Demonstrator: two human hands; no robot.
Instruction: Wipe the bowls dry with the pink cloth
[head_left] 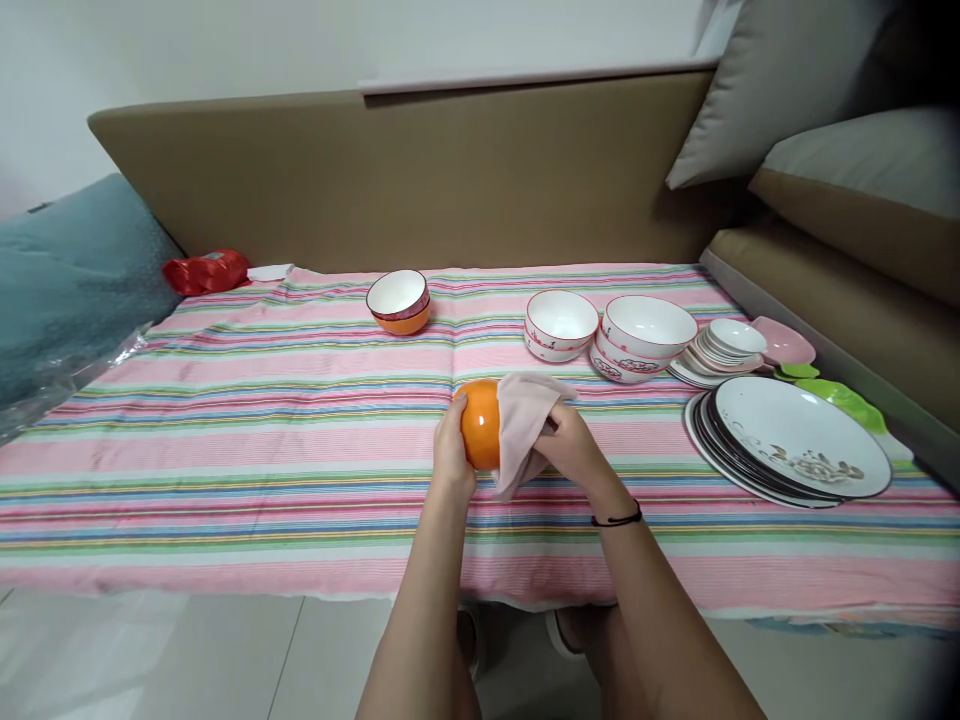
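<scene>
An orange bowl (480, 425), its glossy outer side turned toward me, is gripped at its left edge by my left hand (453, 450). My right hand (571, 445) is closed on a pale pink cloth (521, 425), which drapes over the bowl's right side. Both hands are above the striped cover, near the middle of the view. The bowl's inside is hidden from me. Behind it to the left stand two stacked bowls (400, 302), the lower one orange. White bowls with red rims (561, 325) stand behind it to the right, in two stacks.
Right of my hands lies a pile of large plates (802, 435). Beyond it are small stacked dishes (731, 345), a pink dish (784, 342) and a green leaf-shaped dish (844, 402). A red shiny bundle (206, 272) and a blue cushion (75, 280) are at far left. A brown backrest (420, 185) runs behind.
</scene>
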